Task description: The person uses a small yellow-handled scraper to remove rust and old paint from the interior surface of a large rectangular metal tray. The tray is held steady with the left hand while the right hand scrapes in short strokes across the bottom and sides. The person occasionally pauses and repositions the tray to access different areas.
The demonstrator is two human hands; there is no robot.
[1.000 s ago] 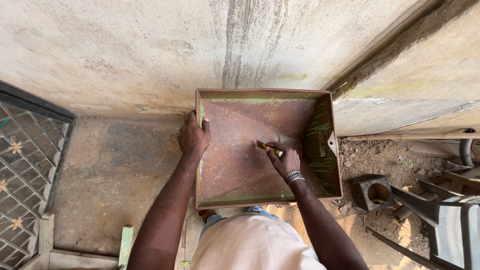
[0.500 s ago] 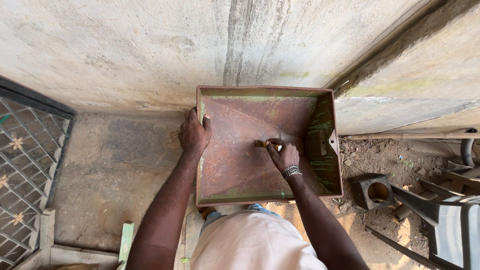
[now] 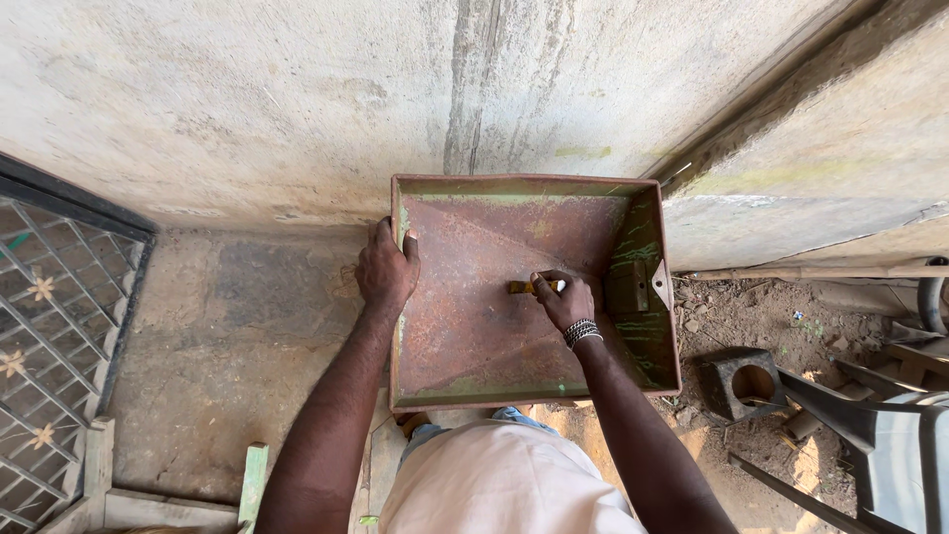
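- a rusty metal tray (image 3: pixel 465 336) with 4 raised sides stood in front of the person, its far side up against a pale concrete wall (image 3: pixel 297 99).
- the tray was red-brown with rust, and old green paint showed along its edges and on its right side.
- the left hand (image 3: pixel 386 269) was closed over the tray's left rim, with the fingers curled over the edge and the thumb on the inner side.
- the right hand (image 3: pixel 565 300) was inside the tray, near the middle, and it was wrapped tight round a small yellow-brown tool (image 3: pixel 522 287).
- the tool's tip poked out to the left of the fist and touched the rusty bottom of the tray. i could not tell what kind of tool it was.
- a beaded bracelet (image 3: pixel 581 332) sat on the right wrist.
- the 2 hands were well apart, 1 on the rim and 1 in the tray.
- on the left was a metal grille (image 3: pixel 49 326) with little flower shapes.
- on the dirt to the right lay a dark block with a round hole (image 3: pixel 746 384), and beside it stood a grey plastic chair (image 3: pixel 890 445).
- a green strip of wood (image 3: pixel 253 483) lay near the left arm.
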